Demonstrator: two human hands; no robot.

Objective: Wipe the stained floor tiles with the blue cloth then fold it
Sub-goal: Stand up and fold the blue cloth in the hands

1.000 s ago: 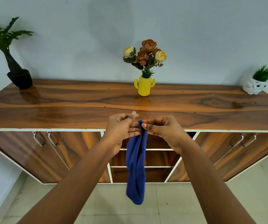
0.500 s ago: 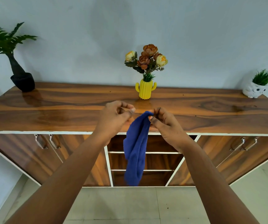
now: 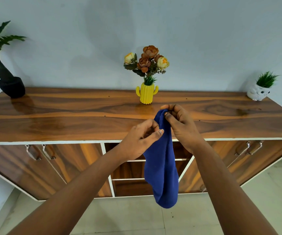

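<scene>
a: cloth status?
b: your left hand (image 3: 141,139) pinches the blue cloth (image 3: 163,168) partway down its edge. your right hand (image 3: 181,123) pinches the top. cloth hangs doubled over the floor tiles (image 3: 137,216), in front of the wooden cabinet (image 3: 69,114).
a: behind?
b: yellow cactus vase (image 3: 146,93).

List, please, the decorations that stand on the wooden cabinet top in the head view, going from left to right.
Black pot with a green leafy plant → yellow cactus-shaped vase with brown and yellow flowers → white owl-shaped pot with green grass.
</scene>
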